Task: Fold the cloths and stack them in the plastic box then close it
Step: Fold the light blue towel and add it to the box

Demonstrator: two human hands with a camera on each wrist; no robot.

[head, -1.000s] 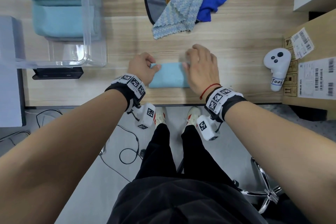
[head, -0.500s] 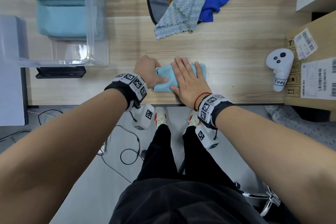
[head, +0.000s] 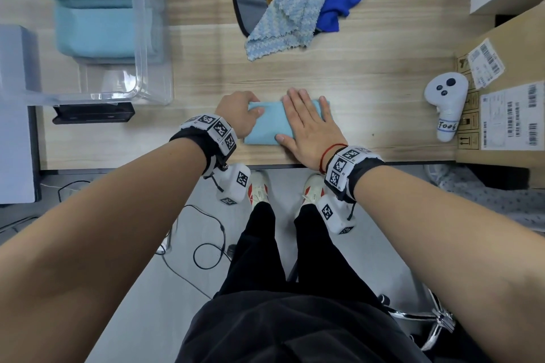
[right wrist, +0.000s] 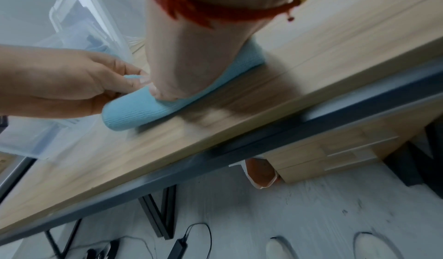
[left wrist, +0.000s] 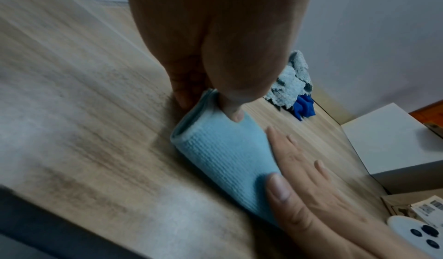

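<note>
Pressing flat, right hand (head: 309, 124) now fully covers folded cloth (head: 265, 127), left hand (head: 239, 113) still pinching.

a light wood-grain table (head: 368, 91) carries a folded light blue cloth (head: 267, 124) near its front edge, a clear plastic box (head: 153, 38) at the left, a heap of unfolded cloths (head: 295, 0) at the back, and a white controller (head: 446, 106) beside a cardboard box (head: 501, 74) at the right.

This looks like an office or work room. There is a wooden desk (head: 368, 82), a labelled cardboard box (head: 501, 115), a white game controller (head: 446, 103), floor cables (head: 206, 244) and a swivel chair base (head: 436, 321).
</note>
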